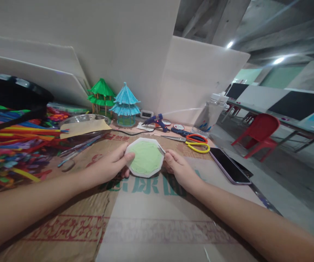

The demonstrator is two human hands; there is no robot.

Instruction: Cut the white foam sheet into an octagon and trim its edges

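Note:
An octagonal piece [145, 157] with a light green face and a white rim is held up over the table, its green side towards me. My left hand [116, 162] grips its left edge, thumb on the front and fingers behind. On the opposite edge, my right hand [179, 168] pinches the rim near a thin dark strip. Beyond it stand a blue two-tiered pavilion model [125, 105] and a green one [101, 95]. A blue glue gun [158, 122] lies behind the piece, with scissors [197, 142] to its right.
Colourful pipe cleaners [15, 145] are heaped at the left, beside a metal bowl [82, 118] with tan paper on it. A phone [230, 165] lies near the right edge, below a clear bottle [208, 114]. White boards rise behind. A red chair [259, 133] stands beyond the table.

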